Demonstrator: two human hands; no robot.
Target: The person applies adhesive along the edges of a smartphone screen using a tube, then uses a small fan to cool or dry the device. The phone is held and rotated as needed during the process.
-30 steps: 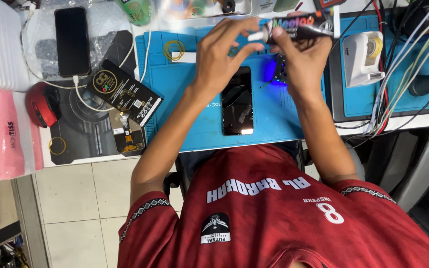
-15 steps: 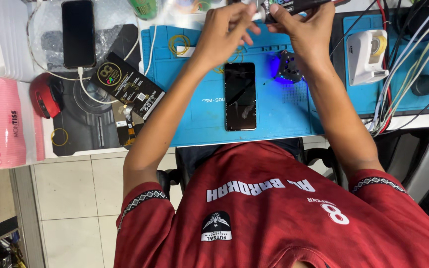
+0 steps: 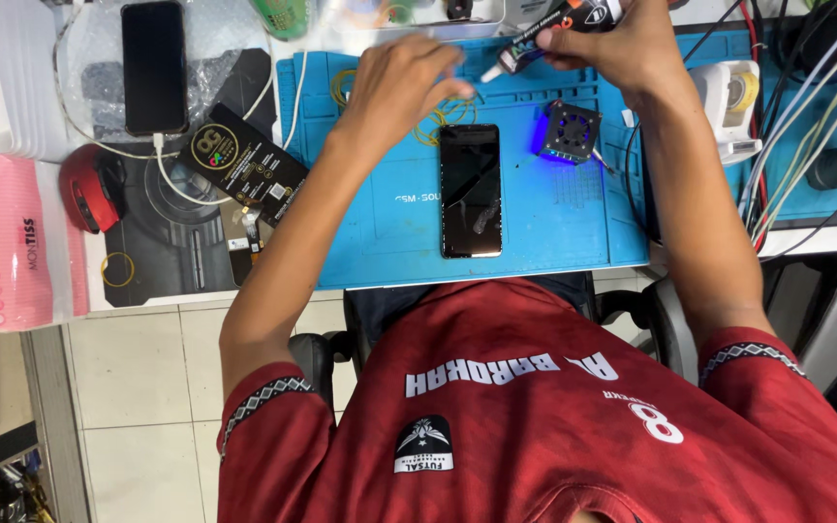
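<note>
1. A black glue tube [image 3: 559, 21] with a white nozzle lies slanted above the far edge of the blue work mat [image 3: 389, 232], nozzle pointing left.
2. The right hand [image 3: 622, 48] grips the tube's body, fingers curled tight round it.
3. The left hand [image 3: 399, 82] hovers just beside the nozzle, fingertips drawn together; blurred, so contact is unclear.
4. A dark phone [image 3: 470, 190] lies flat on the mat below; a small blue-lit fan [image 3: 566, 132] sits to its right.
</note>
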